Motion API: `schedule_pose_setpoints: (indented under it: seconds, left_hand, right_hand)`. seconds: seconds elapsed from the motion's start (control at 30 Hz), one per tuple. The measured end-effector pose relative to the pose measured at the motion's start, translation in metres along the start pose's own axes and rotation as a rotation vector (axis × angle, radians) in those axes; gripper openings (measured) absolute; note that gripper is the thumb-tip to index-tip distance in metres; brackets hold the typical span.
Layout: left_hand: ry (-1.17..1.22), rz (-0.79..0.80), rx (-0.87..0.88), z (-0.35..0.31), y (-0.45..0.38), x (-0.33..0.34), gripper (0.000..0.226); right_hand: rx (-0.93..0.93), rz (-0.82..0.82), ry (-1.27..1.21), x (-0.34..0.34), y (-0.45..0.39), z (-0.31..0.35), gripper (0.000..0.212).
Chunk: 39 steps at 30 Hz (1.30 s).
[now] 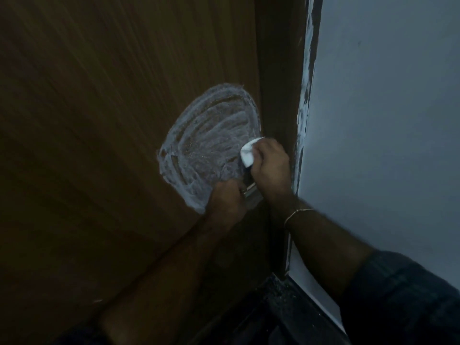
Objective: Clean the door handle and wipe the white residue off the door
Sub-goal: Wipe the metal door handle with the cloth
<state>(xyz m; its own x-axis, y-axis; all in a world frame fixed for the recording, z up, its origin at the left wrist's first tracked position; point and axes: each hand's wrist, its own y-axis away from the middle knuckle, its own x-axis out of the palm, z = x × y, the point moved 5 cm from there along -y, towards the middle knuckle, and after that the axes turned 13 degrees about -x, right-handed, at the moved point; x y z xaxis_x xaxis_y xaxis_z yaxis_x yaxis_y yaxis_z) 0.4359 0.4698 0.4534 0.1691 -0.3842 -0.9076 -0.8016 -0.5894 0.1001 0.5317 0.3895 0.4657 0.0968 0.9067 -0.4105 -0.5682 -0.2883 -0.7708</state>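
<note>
Left hand (pixel 227 199) gripped the handle (pixel 250 189) at the door's (pixel 99 145) right edge. Right hand (pixel 270 168) pinched a white cloth (pixel 247 154) against the handle. Residue (pixel 209 145) smeared the door just left.

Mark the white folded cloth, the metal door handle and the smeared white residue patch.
white folded cloth (pixel 247 155): head view, exposed lower fold.
metal door handle (pixel 251 190): head view, bar between the hands.
smeared white residue patch (pixel 209 135): head view, streaked centre.
</note>
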Motion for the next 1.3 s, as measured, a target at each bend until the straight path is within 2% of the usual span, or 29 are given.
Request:
schedule_pose_setpoints:
  seconds: [0.07, 0.1, 0.17, 0.23, 0.27, 0.33, 0.4, 0.43, 0.47, 0.6, 0.67, 0.8, 0.93, 1.07, 1.2, 1.3]
  left_hand:
    - [0.003, 0.012, -0.001, 0.0, 0.001, 0.0, 0.028]
    - [0.016, 0.004, 0.004, 0.0, 0.001, -0.001, 0.026]
    - [0.05, -0.025, 0.029, -0.001, 0.003, -0.003, 0.026]
    - [0.067, -0.042, 0.041, -0.001, 0.004, -0.005, 0.025]
    - [0.071, -0.037, 0.039, -0.002, 0.005, -0.005, 0.025]
    - [0.052, -0.021, 0.022, 0.0, 0.004, -0.004, 0.026]
    - [0.027, -0.024, 0.011, 0.002, 0.001, -0.003, 0.028]
    - [0.018, -0.021, 0.007, 0.002, 0.0, -0.002, 0.03]
    - [0.009, -0.014, 0.005, 0.003, -0.001, 0.0, 0.03]
    - [-0.011, -0.058, 0.043, 0.003, -0.001, 0.001, 0.028]
    - [-0.015, -0.072, 0.055, 0.002, -0.001, 0.0, 0.025]
    - [0.002, -0.044, 0.0, 0.002, -0.004, 0.0, 0.025]
    - [0.006, -0.038, -0.005, 0.001, -0.005, 0.0, 0.026]
    - [0.015, -0.035, -0.027, 0.003, -0.005, 0.002, 0.024]
    - [0.016, -0.044, -0.006, 0.004, -0.005, 0.0, 0.027]
    - [0.01, -0.028, -0.011, 0.003, -0.005, 0.001, 0.025]
  right_hand:
    - [0.094, -0.047, -0.004, -0.002, 0.0, 0.0, 0.018]
    - [0.049, -0.036, -0.008, -0.001, 0.001, 0.004, 0.019]
    - [-0.111, 0.124, 0.028, 0.007, 0.008, 0.009, 0.023]
    - [-0.126, 0.264, 0.05, 0.014, 0.012, 0.006, 0.02]
    - [-0.087, 0.234, 0.031, 0.013, 0.01, 0.004, 0.017]
    - [0.027, 0.058, -0.059, 0.005, 0.007, 0.005, 0.009]
    - [0.169, -0.118, -0.088, -0.005, 0.004, 0.002, 0.01]
    - [0.212, -0.138, -0.073, -0.007, 0.002, 0.0, 0.012]
    - [0.215, -0.111, -0.038, -0.007, 0.002, -0.001, 0.015]
    - [0.016, 0.164, 0.125, 0.007, 0.013, 0.008, 0.032]
    - [0.037, 0.16, 0.092, 0.005, 0.007, 0.001, 0.031]
    - [0.216, 0.095, 0.109, -0.001, -0.008, -0.012, 0.021]
    - [0.034, 0.249, 0.123, 0.005, -0.003, 0.0, 0.022]
    - [0.084, 0.194, 0.122, -0.003, -0.012, -0.006, 0.015]
    - [-0.09, 0.374, 0.141, 0.002, -0.008, 0.0, 0.028]
    - [-0.006, 0.331, 0.145, -0.005, -0.013, -0.007, 0.026]
